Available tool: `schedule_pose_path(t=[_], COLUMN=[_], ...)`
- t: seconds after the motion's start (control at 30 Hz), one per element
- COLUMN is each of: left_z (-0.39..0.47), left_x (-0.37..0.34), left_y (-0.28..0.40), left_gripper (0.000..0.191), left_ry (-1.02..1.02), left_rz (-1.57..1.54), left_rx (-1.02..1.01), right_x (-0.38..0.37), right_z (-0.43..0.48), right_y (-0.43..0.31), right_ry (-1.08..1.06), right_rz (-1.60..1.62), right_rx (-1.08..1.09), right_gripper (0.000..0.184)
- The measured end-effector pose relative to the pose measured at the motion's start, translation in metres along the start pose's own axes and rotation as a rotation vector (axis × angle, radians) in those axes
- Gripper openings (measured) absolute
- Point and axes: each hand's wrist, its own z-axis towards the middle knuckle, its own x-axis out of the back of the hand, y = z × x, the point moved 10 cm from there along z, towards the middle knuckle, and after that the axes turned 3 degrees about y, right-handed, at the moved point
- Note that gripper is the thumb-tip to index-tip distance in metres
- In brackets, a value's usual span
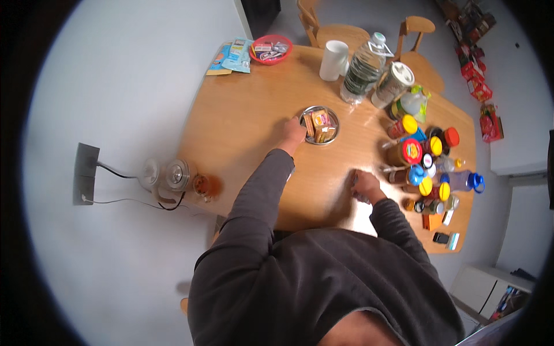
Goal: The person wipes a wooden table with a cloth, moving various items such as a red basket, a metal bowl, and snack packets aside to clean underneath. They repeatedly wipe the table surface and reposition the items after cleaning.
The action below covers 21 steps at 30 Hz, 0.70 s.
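Note:
My left hand [294, 132] is at the left rim of a round metal dish [338, 126], fingers against its edge. Packaged snacks [321, 124] in clear and printed wrappers lie in the dish. Nearer my body and to the right, my right hand [366, 186] is closed around a small dark packet-like item [360, 197] resting at the wooden table [259, 99]; most of it is hidden by the fingers.
Jars with coloured lids [411, 151] and bottles crowd the table's right side. A large water bottle [363, 71], a paper roll [333, 60] and a red basket [271, 49] stand along the far side. A glass kettle [176, 175] and a glass cup of reddish drink [202, 185] are at left.

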Motion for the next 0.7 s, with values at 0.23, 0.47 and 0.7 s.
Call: schedule_pose_path(t=[0.23,0.47,0.7], left_z=[-0.116,-0.197,-0.198], left_x=[-0.031,-0.055,-0.060], left_y=[0.002,0.004,0.007], left_gripper=[0.014,0.019,0.017], left_ry=[-0.262,-0.401,-0.448], left_rz=[0.169,0.166,0.124], left_rx=[-0.106,-0.127,-0.090], right_x=[0.005,0.013,-0.023], right_z=[-0.018,-0.034,-0.040], right_y=[0.013,0.046,0.007], right_ry=[0.231,0.271,0.297], right_rz=[0.130,1.035,0.499], right_rx=[0.140,0.094,0.236], right_gripper=[0.038,0.044,0.048])
